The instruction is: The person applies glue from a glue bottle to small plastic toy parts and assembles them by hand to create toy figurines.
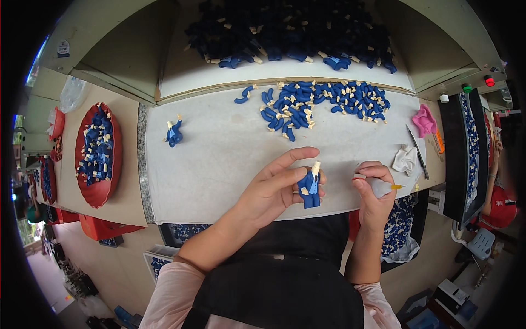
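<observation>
1 blue-suited fig. (312, 193) is pinched upright in L hand (274, 189) above near edge of white surface (208, 170); R hand (373, 204) grips white bottle (379, 189) w/ yellow tip (396, 187), loose blue arm pcs (291, 105) lying beyond.

2 bare hands in view, well apart. Left forearm (222, 238) slants up and rightward from lower left; wrist roughly in line with it. Left hand (274, 189) in a light pinch: thumb laid across toward the right, index finger (298, 154) reaching out above it, nearly straight, tips of 2 other fingers showing beyond the thumb. Right forearm (366, 257) rises steeply, near upright. Right hand (375, 205) closed in a grip, thumb pointing up along the near side, index finger curled over the top. Hands at about equal height.
</observation>
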Demonstrator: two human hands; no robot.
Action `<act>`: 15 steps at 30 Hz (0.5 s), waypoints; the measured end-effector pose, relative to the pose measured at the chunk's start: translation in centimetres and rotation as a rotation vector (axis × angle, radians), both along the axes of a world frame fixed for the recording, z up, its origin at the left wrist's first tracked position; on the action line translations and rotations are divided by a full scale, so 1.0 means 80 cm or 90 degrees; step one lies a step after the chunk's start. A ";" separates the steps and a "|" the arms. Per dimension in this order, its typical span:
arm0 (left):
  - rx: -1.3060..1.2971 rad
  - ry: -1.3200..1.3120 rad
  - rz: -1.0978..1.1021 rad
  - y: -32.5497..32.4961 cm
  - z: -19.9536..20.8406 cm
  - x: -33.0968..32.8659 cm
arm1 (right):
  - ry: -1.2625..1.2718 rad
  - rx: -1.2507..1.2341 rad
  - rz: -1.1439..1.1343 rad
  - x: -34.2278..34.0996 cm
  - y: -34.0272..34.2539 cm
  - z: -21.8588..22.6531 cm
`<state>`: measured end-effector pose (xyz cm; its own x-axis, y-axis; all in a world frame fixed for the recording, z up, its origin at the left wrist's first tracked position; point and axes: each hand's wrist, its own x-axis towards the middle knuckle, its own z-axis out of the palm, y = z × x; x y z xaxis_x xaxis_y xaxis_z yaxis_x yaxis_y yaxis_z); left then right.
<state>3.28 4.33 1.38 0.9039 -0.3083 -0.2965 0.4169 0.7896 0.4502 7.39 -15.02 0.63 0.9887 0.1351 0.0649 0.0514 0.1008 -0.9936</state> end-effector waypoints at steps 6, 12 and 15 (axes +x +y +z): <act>-0.038 -0.010 -0.063 0.001 -0.001 0.002 | 0.045 0.067 0.170 -0.001 0.017 0.019; -0.036 -0.012 -0.098 0.003 -0.004 0.002 | 0.071 0.066 0.199 0.007 0.025 0.026; -0.027 -0.014 -0.095 0.001 -0.007 0.002 | 0.098 0.074 0.182 0.004 0.031 0.032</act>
<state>3.41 4.41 0.78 0.8534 -0.4517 -0.2601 0.5212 0.7385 0.4278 7.75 -12.57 3.18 0.9111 0.4090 -0.0500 -0.1444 0.2033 -0.9684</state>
